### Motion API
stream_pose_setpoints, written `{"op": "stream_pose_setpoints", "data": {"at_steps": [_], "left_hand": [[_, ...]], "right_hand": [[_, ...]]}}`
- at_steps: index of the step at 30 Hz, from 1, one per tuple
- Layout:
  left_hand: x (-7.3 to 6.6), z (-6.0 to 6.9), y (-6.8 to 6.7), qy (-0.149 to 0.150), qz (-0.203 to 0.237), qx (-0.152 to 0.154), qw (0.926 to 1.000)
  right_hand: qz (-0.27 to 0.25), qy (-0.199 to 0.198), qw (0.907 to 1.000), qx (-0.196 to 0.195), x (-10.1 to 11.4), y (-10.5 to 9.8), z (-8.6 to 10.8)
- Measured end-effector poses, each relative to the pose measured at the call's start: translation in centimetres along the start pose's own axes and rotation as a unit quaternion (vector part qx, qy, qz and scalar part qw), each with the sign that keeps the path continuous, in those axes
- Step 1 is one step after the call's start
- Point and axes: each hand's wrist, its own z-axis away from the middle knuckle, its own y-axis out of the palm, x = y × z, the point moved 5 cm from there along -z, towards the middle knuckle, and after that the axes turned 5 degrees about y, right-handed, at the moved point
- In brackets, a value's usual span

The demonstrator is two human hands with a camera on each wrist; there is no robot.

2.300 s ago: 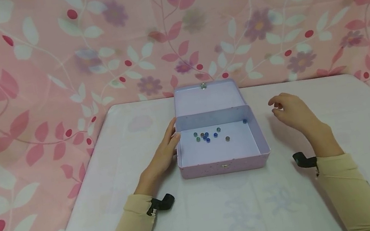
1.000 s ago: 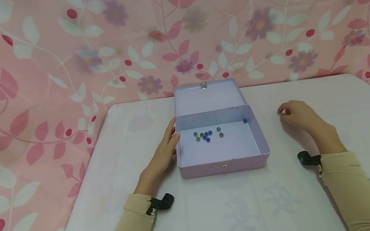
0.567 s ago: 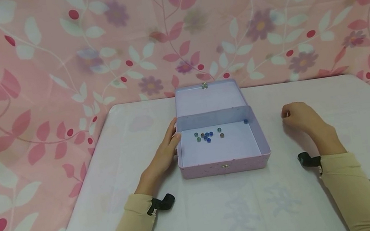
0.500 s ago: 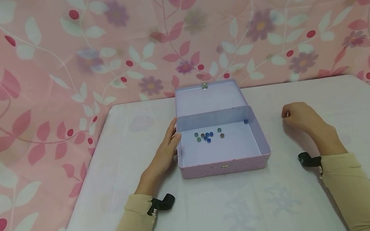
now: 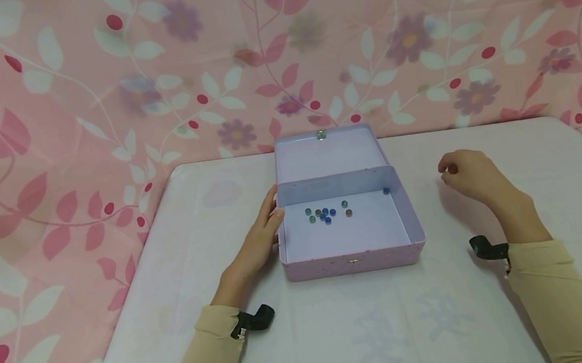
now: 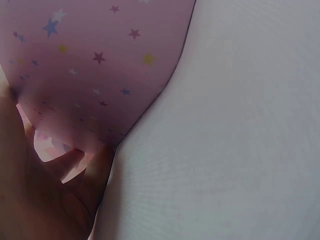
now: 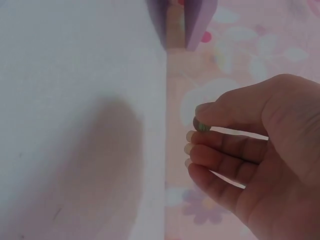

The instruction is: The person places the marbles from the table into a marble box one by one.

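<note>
An open lilac tin box [image 5: 355,262] stands on the table with several small glass marbles [image 5: 326,212], blue, green and brownish, on its floor. One blue marble [image 5: 386,190] sits apart in the back right corner. My left hand [image 5: 256,246] rests against the box's left side, fingers along the outer wall, thumb at the rim. In the left wrist view its fingers touch the star-printed wall [image 6: 100,55]. To the right of the box, my right hand [image 5: 471,175] hovers above the table. Its thumb and fingertips pinch a greenish-brown marble [image 7: 202,125], seen in the right wrist view.
The box's lid [image 5: 327,153] is tipped back behind it, with a metal clasp [image 5: 321,134] on its far edge. A white cloth covers the table [image 5: 410,329]. A pink floral curtain [image 5: 268,49] hangs behind and on the left.
My right hand went down toward the table, its fingers closed, and it has risen slightly with a marble. Inside the box, marbles rolled a little left and settled. The left hand stays put.
</note>
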Motion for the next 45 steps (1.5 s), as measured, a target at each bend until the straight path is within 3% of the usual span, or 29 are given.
{"op": "stream_pose_setpoints", "data": {"at_steps": [13, 32, 45], "left_hand": [[0.0, 0.0, 0.0, 0.002, 0.006, -0.001, 1.0], [0.1, 0.0, 0.0, 0.005, 0.006, -0.002, 1.0], [-0.1, 0.1, 0.0, -0.001, -0.004, 0.002, 1.0]], "right_hand": [[0.001, -0.047, 0.9969, -0.063, 2.5, -1.5, 0.5], [-0.015, -0.115, 0.9895, -0.086, 6.8, -1.8, 1.3], [-0.011, -0.132, 0.9894, -0.061, 8.5, -0.3, 1.5]]}}
